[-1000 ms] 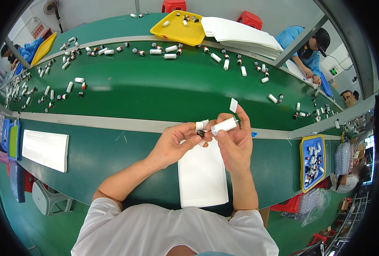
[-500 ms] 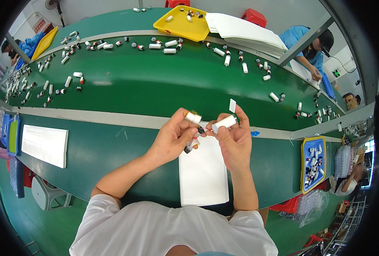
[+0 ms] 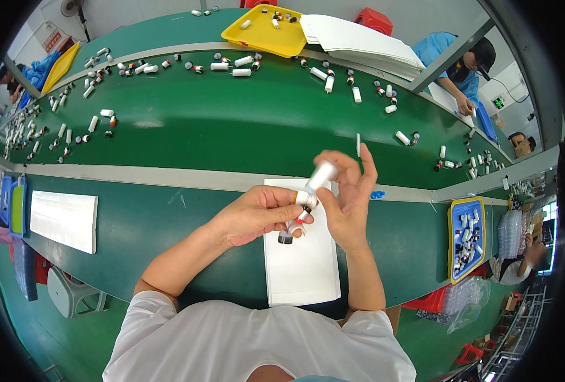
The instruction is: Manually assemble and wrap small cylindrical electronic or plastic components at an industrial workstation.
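Note:
My left hand is closed on a small white cylindrical piece with a yellowish edge. Below it, the same fingers hold a small piece with a red band and a dark end, and a black cap hangs lowest; their exact join is hidden by my fingers. My right hand grips a white tube, blurred by motion, tilted with its lower end at the white piece. A thin white strip stands at a raised fingertip of my right hand. Under both hands lies a stack of white sheets.
A green conveyor belt beyond the ledge carries many scattered white tubes and dark-capped pieces. At right is a blue tray of tubes. A yellow tray stands behind the belt. White sheets lie left. A co-worker works far right.
The white tube in my right hand has swung more upright and come against the white piece in my left hand. My left hand has moved slightly down and right.

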Demonstrator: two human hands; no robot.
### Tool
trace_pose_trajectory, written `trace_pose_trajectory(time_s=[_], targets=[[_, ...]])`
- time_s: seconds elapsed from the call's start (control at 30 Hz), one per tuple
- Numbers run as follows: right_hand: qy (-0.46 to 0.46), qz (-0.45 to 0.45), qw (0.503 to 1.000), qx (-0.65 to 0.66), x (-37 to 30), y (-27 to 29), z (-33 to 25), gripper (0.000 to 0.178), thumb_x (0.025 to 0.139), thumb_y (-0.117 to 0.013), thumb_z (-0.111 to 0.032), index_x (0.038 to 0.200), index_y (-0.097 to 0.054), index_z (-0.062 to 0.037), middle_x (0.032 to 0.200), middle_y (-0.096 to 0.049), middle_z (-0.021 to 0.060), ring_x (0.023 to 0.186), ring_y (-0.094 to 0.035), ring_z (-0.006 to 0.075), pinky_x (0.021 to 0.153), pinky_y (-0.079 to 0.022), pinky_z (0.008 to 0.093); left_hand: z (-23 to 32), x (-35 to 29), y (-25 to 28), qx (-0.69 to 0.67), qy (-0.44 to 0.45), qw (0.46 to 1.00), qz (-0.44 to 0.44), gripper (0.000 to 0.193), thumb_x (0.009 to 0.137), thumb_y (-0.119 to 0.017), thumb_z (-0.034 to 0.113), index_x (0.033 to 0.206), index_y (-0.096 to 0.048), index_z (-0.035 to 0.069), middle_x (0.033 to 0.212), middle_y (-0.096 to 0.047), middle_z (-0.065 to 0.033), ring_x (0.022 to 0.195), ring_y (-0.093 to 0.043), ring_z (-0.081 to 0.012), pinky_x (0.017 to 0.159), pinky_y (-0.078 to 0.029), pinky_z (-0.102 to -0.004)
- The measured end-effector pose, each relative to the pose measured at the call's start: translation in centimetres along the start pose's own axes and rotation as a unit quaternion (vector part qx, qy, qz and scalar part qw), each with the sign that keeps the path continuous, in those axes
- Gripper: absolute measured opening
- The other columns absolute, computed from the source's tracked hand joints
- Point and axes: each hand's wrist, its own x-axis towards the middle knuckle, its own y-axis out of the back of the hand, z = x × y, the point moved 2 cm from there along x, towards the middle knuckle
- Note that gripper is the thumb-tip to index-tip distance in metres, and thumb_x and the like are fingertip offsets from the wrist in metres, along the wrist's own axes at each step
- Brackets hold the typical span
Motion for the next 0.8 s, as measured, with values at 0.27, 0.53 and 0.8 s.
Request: trace_pose_trajectory(time_s=[0.27,0.53,0.8], targets=[[-0.106,-0.006,0.994,0.031,-1.4,1.8,-0.6,0.025,0.091,-0.064,0.005,0.115,-0.061,0.0009,0.099,-0.063,0.0055,0.09,-0.059,0.0102,0.078,-0.048,0.0239,-0.3,0.8,-0.7,0.111,-0.117,0.982,0.093,0.029,0.098,-0.058,0.005,0.126,-0.06,-0.001,0.104,-0.069,-0.0072,0.084,-0.067,-0.0111,0.072,-0.052,-0.0249],[-0.17,-0.036,0.977,0.125,-1.3,0.1,-0.1,0.048,0.09,-0.066,0.004,0.133,-0.046,0.0012,0.084,-0.065,0.0082,0.08,-0.065,0.0132,0.07,-0.052,0.026,-0.7,1.1,-1.4,0.181,-0.221,0.949,0.134,0.032,0.095,-0.057,-0.004,0.127,-0.059,-0.004,0.101,-0.063,-0.0059,0.085,-0.064,-0.0114,0.07,-0.051,-0.0258],[-0.161,-0.013,0.986,-0.037,-1.9,1.1,2.0,0.05,0.081,-0.077,-0.003,0.12,-0.044,-0.0015,0.069,-0.062,0.006,0.067,-0.062,0.0117,0.065,-0.047,0.0238,-0.6,1.7,-2.1,0.447,-0.381,0.79,0.176,0.011,0.088,-0.066,-0.001,0.099,-0.063,-0.001,0.084,-0.057,-0.0071,0.067,-0.054,-0.0168,0.061,-0.044,-0.0287]])
